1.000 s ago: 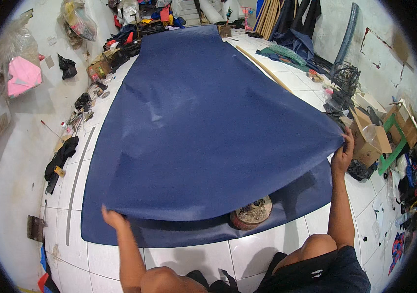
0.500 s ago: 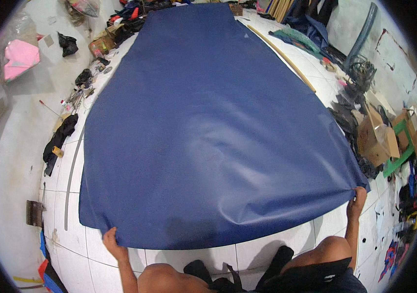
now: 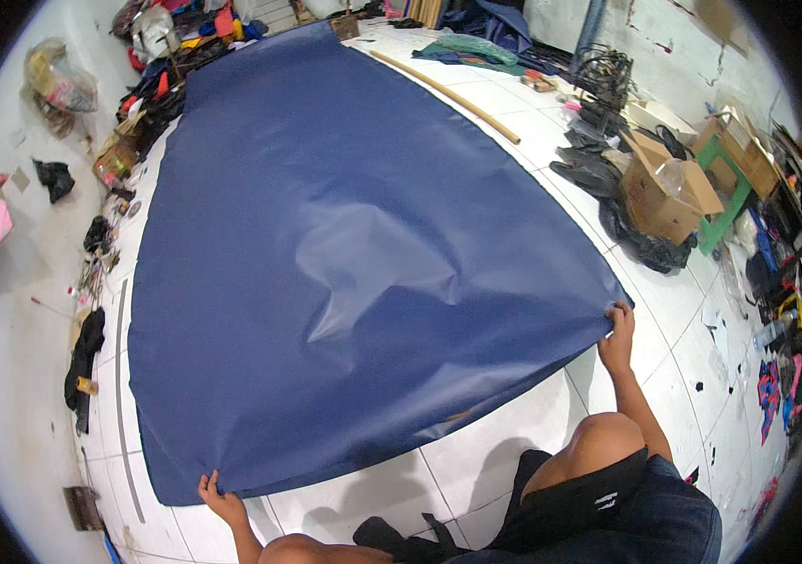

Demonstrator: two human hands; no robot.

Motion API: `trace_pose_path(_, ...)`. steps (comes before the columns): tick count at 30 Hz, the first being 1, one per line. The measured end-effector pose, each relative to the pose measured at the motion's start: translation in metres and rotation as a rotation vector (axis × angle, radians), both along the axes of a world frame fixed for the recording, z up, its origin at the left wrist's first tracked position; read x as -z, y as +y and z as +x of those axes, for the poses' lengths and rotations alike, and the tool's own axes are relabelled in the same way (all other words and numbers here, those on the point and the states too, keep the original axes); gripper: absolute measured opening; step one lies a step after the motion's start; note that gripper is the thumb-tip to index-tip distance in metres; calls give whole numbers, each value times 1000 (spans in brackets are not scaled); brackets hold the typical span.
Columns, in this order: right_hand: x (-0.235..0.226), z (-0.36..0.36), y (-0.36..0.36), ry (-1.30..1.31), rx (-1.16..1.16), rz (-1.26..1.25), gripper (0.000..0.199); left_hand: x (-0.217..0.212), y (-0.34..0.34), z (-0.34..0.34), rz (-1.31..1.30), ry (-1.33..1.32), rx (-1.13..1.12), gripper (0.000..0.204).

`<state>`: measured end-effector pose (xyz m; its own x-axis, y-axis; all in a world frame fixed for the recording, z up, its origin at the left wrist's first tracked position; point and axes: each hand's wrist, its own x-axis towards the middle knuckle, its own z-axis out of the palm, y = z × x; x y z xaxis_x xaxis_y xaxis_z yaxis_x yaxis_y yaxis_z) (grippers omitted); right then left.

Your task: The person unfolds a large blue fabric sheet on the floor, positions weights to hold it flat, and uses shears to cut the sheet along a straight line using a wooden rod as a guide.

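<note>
A large dark blue sheet of smooth, vinyl-like material [image 3: 260, 216] spreads over the white tiled floor, running from near my knees to the far end of the room. My left hand [image 3: 220, 495] pinches its near edge close to the left corner. At the near right corner my right hand [image 3: 618, 329] grips the edge, holding it a little off the floor. Between the two hands the near edge sags in a curve. Creases and shiny bulges cross the sheet's middle.
A long wooden stick [image 3: 448, 97] lies along the right side. Further right are black plastic bags [image 3: 641, 240], an open cardboard box [image 3: 664, 188] and a green frame [image 3: 725, 202]. Along the left lie a grey strip [image 3: 124, 404] and a black cloth [image 3: 87, 362]. Clutter piles up at the back.
My right hand has moved left and farther away with its corner, and the sheet has new creases in the middle. Both hands keep their hold. The view has turned to the right.
</note>
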<state>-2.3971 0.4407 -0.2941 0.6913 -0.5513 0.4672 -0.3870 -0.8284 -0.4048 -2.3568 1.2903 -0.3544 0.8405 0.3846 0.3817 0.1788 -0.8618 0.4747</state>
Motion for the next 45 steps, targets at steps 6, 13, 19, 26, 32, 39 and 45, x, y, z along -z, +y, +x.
trace_pose_path(6,53,27,-55,-120,327,1587,47,5,3,48,-53,228,59,50)
trace_pose_path(13,27,64,-96,-803,184,1756,71,10,23,56,39,186,101,48)
trace_pose_path(19,-51,75,-77,-712,-56,1226,39,28,33,35,47,203,-37,40)
trace_pose_path(26,-149,9,26,-407,-379,229,12,61,29,1,-91,110,-67,39)
trace_pose_path(32,-129,-13,-20,-654,-93,151,25,62,28,-6,-144,57,-143,38)
trace_pose_path(39,-14,8,-151,-778,304,739,25,42,-16,-3,-258,69,-110,47)
trace_pose_path(45,9,44,-224,-722,471,753,41,11,-74,22,-137,96,79,52)
